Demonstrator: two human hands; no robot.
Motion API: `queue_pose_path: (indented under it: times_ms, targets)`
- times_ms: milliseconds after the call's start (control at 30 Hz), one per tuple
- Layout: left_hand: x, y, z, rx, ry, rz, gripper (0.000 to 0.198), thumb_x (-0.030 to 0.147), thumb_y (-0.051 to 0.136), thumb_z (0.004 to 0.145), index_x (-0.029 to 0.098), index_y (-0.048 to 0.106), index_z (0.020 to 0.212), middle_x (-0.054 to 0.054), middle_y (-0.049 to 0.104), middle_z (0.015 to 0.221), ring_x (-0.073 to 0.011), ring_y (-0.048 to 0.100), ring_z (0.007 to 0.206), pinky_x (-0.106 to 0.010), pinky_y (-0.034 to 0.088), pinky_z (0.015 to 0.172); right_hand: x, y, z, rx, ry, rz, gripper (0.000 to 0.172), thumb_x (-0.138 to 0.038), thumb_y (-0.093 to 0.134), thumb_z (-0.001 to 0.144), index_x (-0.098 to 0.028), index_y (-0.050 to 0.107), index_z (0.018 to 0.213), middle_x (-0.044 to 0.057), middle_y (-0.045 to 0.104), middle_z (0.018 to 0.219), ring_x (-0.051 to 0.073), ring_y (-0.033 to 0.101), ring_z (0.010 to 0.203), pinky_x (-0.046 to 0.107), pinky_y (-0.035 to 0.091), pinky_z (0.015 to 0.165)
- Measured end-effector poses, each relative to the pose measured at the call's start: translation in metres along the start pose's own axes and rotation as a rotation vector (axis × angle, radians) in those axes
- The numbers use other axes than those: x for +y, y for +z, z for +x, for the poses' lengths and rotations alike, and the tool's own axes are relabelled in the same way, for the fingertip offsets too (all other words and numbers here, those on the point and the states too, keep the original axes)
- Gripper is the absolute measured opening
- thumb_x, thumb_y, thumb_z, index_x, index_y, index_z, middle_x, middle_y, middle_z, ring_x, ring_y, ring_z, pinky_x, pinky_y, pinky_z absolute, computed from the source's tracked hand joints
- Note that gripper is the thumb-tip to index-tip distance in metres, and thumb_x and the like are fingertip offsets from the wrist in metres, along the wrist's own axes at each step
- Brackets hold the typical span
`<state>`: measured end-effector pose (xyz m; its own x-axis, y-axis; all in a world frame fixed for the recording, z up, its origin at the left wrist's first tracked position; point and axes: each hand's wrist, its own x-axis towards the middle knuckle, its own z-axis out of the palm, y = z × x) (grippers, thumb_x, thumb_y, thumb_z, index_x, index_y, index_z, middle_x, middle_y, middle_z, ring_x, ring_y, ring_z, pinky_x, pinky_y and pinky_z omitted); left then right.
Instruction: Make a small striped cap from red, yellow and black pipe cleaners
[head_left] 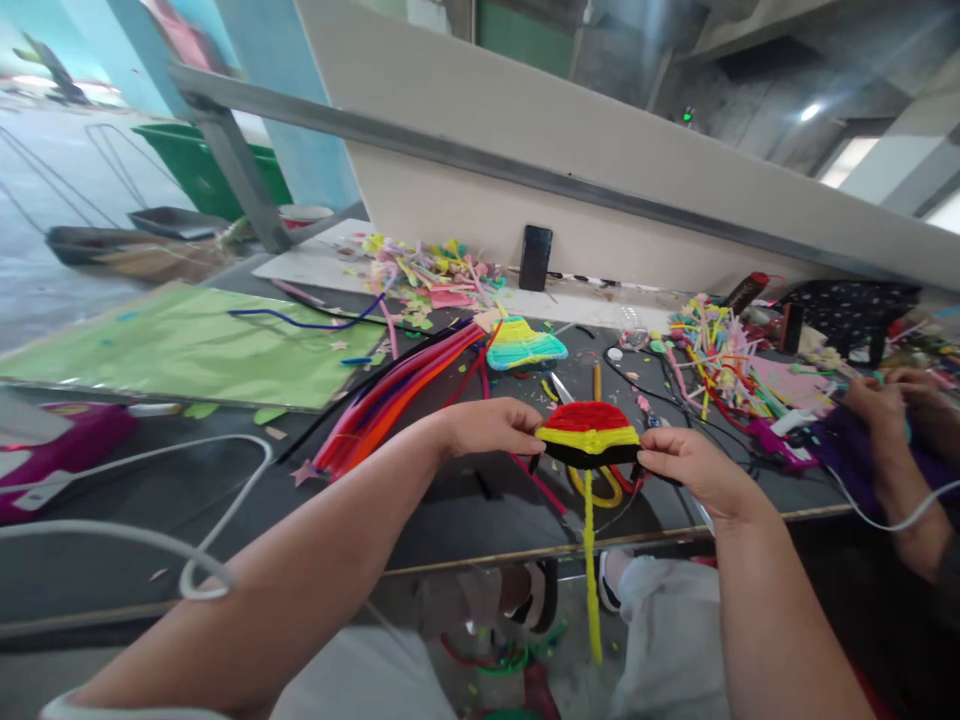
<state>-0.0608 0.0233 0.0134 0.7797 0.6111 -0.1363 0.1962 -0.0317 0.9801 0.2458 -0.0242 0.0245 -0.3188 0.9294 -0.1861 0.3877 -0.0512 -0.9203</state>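
Observation:
Between my two hands, above the table's front edge, a fuzzy pipe-cleaner piece (589, 436) is held out flat, banded red, yellow and black. My left hand (502, 428) pinches its left end between thumb and fingers. At the opposite end my right hand (675, 455) grips it the same way. A yellow pipe cleaner (591, 570) hangs down from the middle of the piece, past the table edge. Partly hidden behind it lie scissors (616, 490) with yellow and red handles. Farther back rests a similar yellow and turquoise pipe-cleaner piece (526, 345).
A bundle of red, orange and purple pipe cleaners (405, 385) lies left of centre, near a green sheet (187, 345). Purple glue guns (67, 455) sit on both sides, with white cords. A phone (535, 257) leans at the back. Another person's hands (885, 400) work at right.

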Motion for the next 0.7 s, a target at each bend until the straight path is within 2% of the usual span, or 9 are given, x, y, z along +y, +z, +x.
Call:
queue_pose_path:
  times_ms: [200,533,700]
  targets:
    - [-0.002,-0.002,0.000,0.105,0.009,-0.002,0.024,0.036,0.070,0.071,0.012,0.067,0.068,0.001,0.055,0.057,-0.0084,0.044,0.051,-0.020,0.031,0.049,-0.006,0.000,-0.007,-0.039,-0.038,0.081,0.027,-0.043,0.070,0.073,-0.016,0.069,0.076,0.002,0.064,0.073,0.014,0.056,0.068,0.025,0.043,0.069]
    - [-0.002,0.001,0.000,0.114,-0.001,0.039,0.027,0.039,0.069,0.069,0.013,0.064,0.065,0.001,0.054,0.056,-0.0089,0.043,0.052,-0.022,0.031,0.052,-0.007,0.002,-0.007,-0.025,-0.026,0.003,0.030,-0.044,0.075,0.066,-0.016,0.067,0.071,0.001,0.061,0.068,0.014,0.053,0.065,0.025,0.042,0.064]
    - [-0.002,0.000,0.001,0.073,0.000,0.106,0.033,0.044,0.069,0.068,0.014,0.057,0.060,0.003,0.050,0.055,-0.0082,0.040,0.052,-0.023,0.029,0.054,0.002,0.001,0.002,0.016,0.020,-0.040,0.036,-0.053,0.072,0.065,-0.017,0.067,0.072,0.004,0.062,0.068,0.018,0.054,0.066,0.030,0.045,0.066]
